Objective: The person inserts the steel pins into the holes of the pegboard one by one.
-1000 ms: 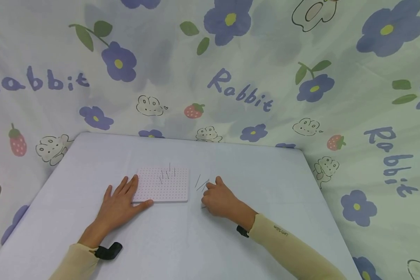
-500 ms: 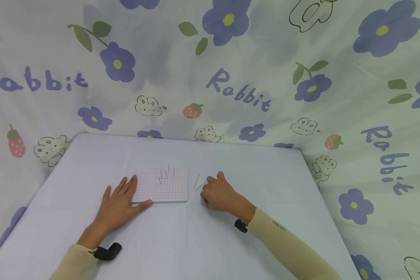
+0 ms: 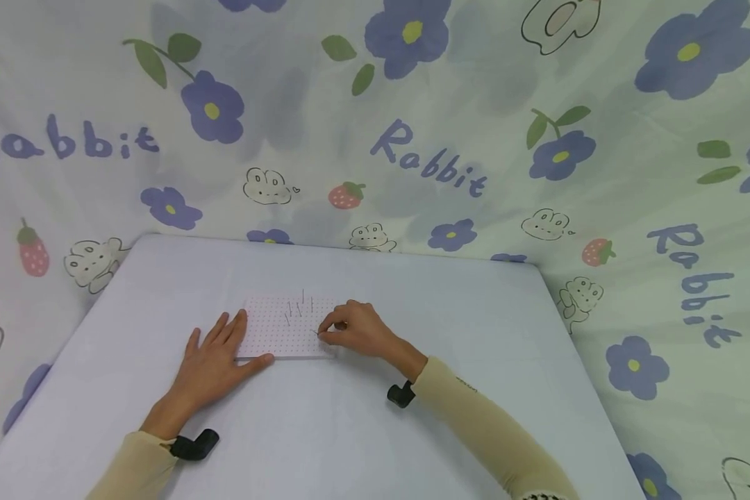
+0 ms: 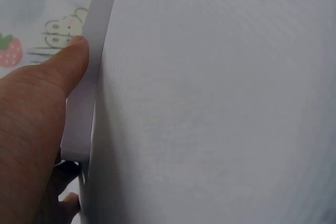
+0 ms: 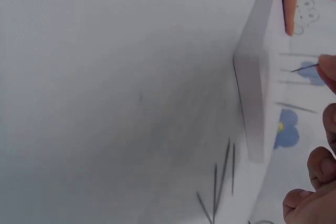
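Note:
A white board dotted with a grid of small holes (image 3: 275, 342) lies on the white table. Several thin dark pins (image 3: 289, 310) stand upright in its far half. My right hand (image 3: 359, 329) is over the board's right side, pinching another thin dark pin (image 5: 305, 67) between thumb and index finger, its other fingers curled. In the head view this pin slants toward the board; whether its tip touches a hole I cannot tell. My left hand (image 3: 209, 364) rests against the board's left side, fingers straight, with the thumb (image 4: 73, 59) along the near edge.
Several loose pins (image 5: 224, 177) lie on the table beside the board's right end, hidden behind my right hand in the head view. A cloth printed with flowers and rabbits (image 3: 325, 139) hangs around the table. Each wrist wears a black camera (image 3: 195, 444).
My right hand has moved left from the loose pins to above the board, and a pin now shows between its fingertips. The left hand stays at the board's side.

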### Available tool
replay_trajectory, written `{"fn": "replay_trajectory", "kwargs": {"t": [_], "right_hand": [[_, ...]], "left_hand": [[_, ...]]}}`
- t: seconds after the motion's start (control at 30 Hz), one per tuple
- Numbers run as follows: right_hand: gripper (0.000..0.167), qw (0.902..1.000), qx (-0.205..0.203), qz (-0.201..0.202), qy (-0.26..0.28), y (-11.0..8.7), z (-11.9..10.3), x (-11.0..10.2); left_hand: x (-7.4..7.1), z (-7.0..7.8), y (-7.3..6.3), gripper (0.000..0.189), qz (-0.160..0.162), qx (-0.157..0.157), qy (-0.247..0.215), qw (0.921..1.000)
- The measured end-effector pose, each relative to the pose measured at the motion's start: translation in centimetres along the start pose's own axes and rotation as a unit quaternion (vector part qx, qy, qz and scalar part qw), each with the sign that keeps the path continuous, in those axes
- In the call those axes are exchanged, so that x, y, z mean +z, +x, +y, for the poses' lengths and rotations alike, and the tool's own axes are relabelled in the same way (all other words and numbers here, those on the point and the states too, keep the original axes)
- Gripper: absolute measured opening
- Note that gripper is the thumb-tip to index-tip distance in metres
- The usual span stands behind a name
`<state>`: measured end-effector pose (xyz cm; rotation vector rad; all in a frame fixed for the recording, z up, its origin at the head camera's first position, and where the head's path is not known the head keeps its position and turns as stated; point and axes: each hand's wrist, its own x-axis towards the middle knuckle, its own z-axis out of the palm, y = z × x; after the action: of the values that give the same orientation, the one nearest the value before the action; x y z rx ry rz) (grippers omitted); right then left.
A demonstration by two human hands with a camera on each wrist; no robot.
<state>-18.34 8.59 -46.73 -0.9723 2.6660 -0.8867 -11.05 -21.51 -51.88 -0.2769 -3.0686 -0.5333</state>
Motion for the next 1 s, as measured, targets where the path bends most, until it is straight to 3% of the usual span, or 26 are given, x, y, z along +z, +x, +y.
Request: {"fn": "replay_trajectory", "kwargs": {"t": [0.2, 0.43, 0.7, 1.0], "right_hand": [[0.011, 0.9858, 0.044, 0.04, 0.157, 1.3, -0.4, 1.5], [0.014, 0.9637, 0.073, 0.1, 0.237, 2.9, -0.7, 2.8], [0.012, 0.9603, 0.093, 0.149, 0.216, 4.0, -0.9, 5.2], [0.012, 0.9668, 0.11, 0.159, 0.167, 4.4, -1.1, 6.3]], "left_hand": [[0.0, 0.0, 0.0, 0.114, -0.006, -0.004, 0.002, 1.0], [0.0, 0.2, 0.2, 0.114, -0.008, -0.004, 0.005, 0.9999], [-0.2, 0.1, 0.1, 0.112, -0.006, -0.002, 0.002, 1.0], [-0.4, 0.4, -0.1, 0.111, -0.004, 0.0, -0.002, 1.0]]}}
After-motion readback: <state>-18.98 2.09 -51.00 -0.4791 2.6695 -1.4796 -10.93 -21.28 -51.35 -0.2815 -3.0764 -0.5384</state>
